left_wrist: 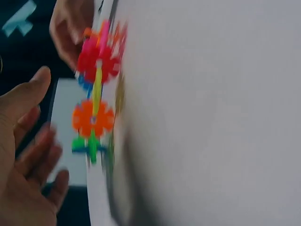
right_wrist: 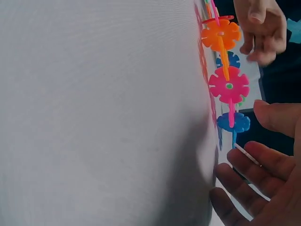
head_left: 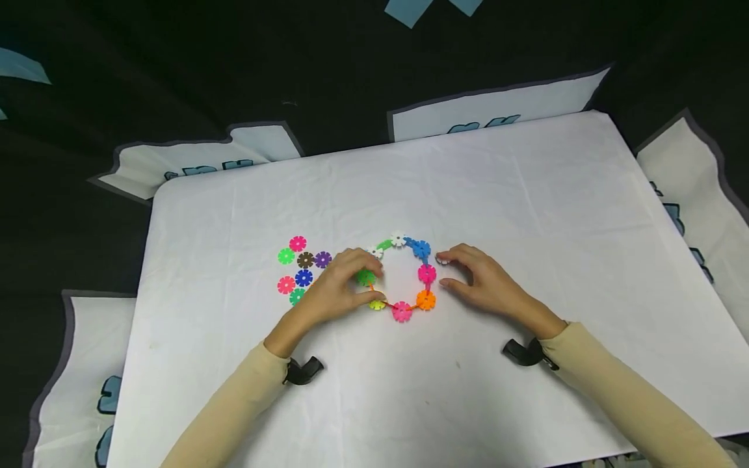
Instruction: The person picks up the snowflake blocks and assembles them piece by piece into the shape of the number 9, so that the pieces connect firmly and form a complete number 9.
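Observation:
A ring of interlocked flower-shaped plastic discs, in pink, orange, blue, white, green and yellow, lies on the white table. My left hand curves around the ring's left side, thumb and fingers apart, partly hiding the discs there. In the left wrist view, a gap shows between that hand and an orange disc. To the right of the ring is my right hand, its thumb and fingers spread. Its fingers are near a blue disc; a small pale patch by the fingertips is unclear.
Loose discs in several colours, among them a brown one and a purple one, lie left of the ring, some hidden by the left hand. A white cloth covers the table. Black straps stick out from both wrists.

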Motion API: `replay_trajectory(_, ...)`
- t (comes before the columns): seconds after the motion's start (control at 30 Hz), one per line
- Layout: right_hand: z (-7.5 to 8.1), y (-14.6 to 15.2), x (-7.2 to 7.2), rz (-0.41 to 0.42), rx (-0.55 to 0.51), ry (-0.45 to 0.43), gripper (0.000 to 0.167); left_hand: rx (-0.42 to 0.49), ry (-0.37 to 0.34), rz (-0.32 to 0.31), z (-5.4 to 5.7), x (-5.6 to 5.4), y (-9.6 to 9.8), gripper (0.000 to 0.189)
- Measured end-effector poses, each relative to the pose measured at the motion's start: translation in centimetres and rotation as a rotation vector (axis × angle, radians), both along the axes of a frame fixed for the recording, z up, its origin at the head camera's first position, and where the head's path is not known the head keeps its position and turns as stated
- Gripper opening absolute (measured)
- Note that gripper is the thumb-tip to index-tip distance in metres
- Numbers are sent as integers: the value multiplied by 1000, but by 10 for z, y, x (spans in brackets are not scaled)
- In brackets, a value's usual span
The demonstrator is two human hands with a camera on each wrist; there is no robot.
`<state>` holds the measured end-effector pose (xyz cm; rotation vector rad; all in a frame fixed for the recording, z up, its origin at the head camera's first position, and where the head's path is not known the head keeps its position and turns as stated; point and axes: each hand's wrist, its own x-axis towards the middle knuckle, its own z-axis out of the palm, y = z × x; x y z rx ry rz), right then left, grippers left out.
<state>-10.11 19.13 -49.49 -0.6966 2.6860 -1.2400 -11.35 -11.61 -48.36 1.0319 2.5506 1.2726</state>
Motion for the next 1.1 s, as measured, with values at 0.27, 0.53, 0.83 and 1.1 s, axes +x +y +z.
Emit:
replay_trajectory(0.27, 2, 1, -2, -143, -75, 103, 20, -201, -134, 5, 11, -28, -3, 81)
replay_trajectory(0.53, 2, 5, 1, -203, -76, 117, 33, -408, -112, -115, 15, -79, 48, 63)
replay_trajectory(0.83, 3, 3, 2, -192, -136, 168, 28, -291, -277, -214, 20, -87, 54, 19)
replay_trajectory(1.1, 15, -3, -3, -132, -282, 303, 25, -135, -400, -334, 42, -78, 61, 17)
